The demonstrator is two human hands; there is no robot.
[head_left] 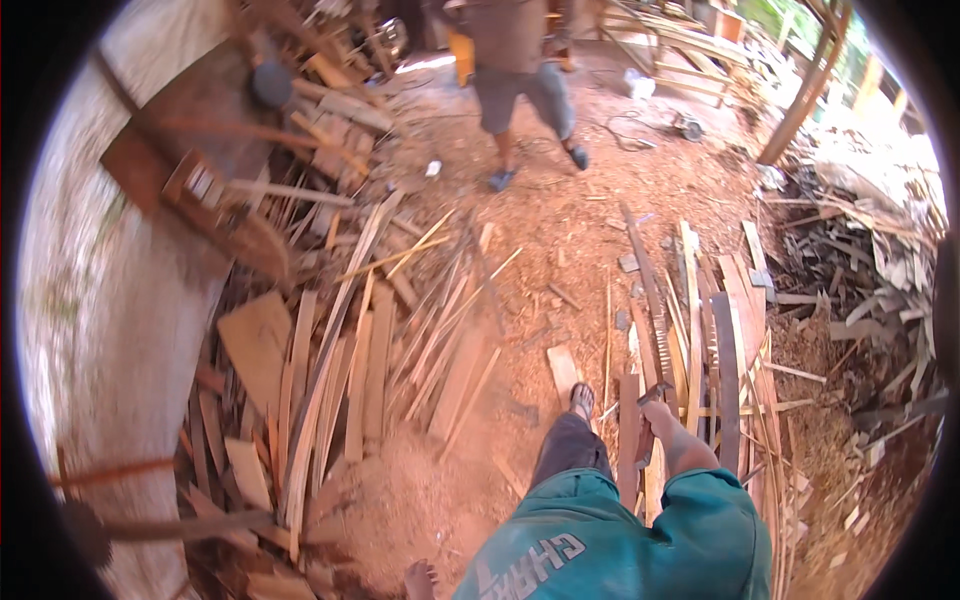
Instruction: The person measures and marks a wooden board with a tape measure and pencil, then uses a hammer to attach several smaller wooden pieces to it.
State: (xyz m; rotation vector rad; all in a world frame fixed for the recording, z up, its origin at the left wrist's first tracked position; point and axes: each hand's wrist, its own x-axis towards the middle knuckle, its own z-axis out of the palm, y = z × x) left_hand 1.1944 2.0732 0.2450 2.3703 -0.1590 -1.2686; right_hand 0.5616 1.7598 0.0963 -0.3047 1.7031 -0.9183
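Observation:
My right hand (656,413), at the end of a bent forearm, is closed around a dark handle (655,391) low over the boards. Beyond it runs a long dark strip with a toothed edge (655,310), like a saw blade; I cannot tell whether the handle joins it. Long wooden strips (690,300) and a curved dark board (726,375) lie to the right of this hand. At the lower edge, only the fingers of my left hand (421,577) show, apart and with nothing visible in them, above the dusty ground.
Offcuts and planks (370,370) are heaped on the left beside a pale wall (110,400). My sandalled foot (580,400) is by a short board. Another person (525,80) stands ahead. A power tool (688,126) with a cord lies beyond; scrap (860,260) piles up on the right.

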